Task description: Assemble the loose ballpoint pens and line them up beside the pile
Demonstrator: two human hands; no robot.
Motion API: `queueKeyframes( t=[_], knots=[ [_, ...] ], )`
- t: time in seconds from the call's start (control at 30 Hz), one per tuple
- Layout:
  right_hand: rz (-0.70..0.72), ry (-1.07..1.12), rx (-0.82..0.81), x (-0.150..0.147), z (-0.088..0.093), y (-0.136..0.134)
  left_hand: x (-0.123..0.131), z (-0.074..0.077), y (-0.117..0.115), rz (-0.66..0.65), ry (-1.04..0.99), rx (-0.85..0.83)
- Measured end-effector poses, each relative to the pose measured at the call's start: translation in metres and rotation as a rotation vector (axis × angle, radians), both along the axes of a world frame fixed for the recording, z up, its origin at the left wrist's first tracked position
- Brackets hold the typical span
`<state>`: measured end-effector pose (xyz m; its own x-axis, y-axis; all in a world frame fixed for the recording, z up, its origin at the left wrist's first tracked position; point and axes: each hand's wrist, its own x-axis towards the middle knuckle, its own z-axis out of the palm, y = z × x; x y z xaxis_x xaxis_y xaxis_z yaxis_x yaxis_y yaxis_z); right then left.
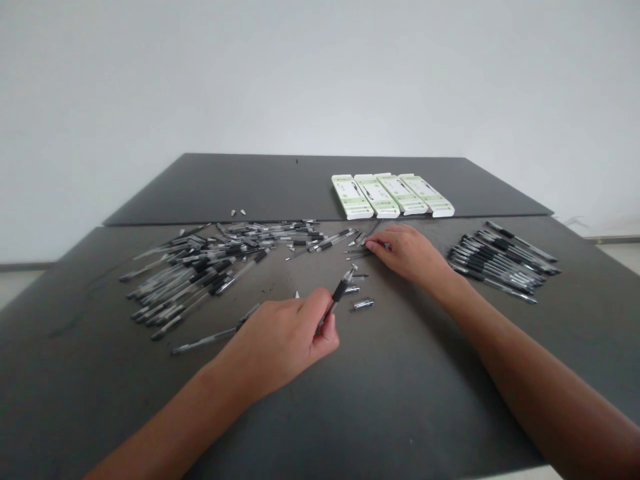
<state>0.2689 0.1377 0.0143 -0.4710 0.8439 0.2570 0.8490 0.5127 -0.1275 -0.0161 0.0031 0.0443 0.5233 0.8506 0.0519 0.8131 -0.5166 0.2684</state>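
In the head view, you are clenching a black-gripped gel pen [338, 295] in your left hand [280, 343], just right of the loose pile of pens [210, 273] on the table [400, 413]. Your right hand [405, 253] is reaching farther right of the pile, its fingertips [373, 241] touching small pen parts [357, 252] (whether it's gripping any, you can't tell from here). Well right of the pile, a tidier bunch of pens [503, 263] is lying, and green-and-white boxes [393, 195] are sitting behind the pile.

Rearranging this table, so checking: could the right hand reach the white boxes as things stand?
Probably yes: the right hand rests just short of the white boxes, with only a loose pen lying flat nearby, nothing tall blocking.
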Motion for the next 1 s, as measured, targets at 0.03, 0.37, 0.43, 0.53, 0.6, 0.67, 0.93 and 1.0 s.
queueKeyframes(
  t=[0.03, 0.37, 0.43, 0.53, 0.6, 0.67, 0.93, 1.0],
  knots=[
    [0.001, -0.006, -0.013, 0.001, 0.003, 0.004, 0.001, 0.001, 0.0, 0.002, 0.008, -0.011],
    [0.023, -0.119, -0.154, 0.005, 0.031, 0.042, -0.004, 0.003, 0.002, 0.008, -0.015, 0.0],
    [0.02, -0.124, -0.175, 0.004, 0.03, 0.044, -0.005, 0.001, 0.003, 0.001, -0.027, 0.016],
    [0.025, -0.127, -0.219, 0.002, 0.029, 0.045, -0.005, -0.002, 0.004, -0.012, -0.057, 0.044],
    [0.03, -0.124, -0.24, 0.001, 0.029, 0.046, -0.006, -0.003, 0.004, -0.012, -0.07, 0.052],
    [0.034, -0.119, -0.252, -0.002, 0.028, 0.047, -0.007, -0.003, 0.004, -0.005, -0.068, 0.049],
    [0.047, -0.133, -0.271, -0.01, 0.032, 0.044, -0.007, 0.002, 0.004, 0.015, -0.052, 0.014],
    [0.035, -0.141, -0.274, -0.01, 0.033, 0.044, -0.008, 0.001, 0.004, 0.017, -0.05, 0.018]
  ],
)
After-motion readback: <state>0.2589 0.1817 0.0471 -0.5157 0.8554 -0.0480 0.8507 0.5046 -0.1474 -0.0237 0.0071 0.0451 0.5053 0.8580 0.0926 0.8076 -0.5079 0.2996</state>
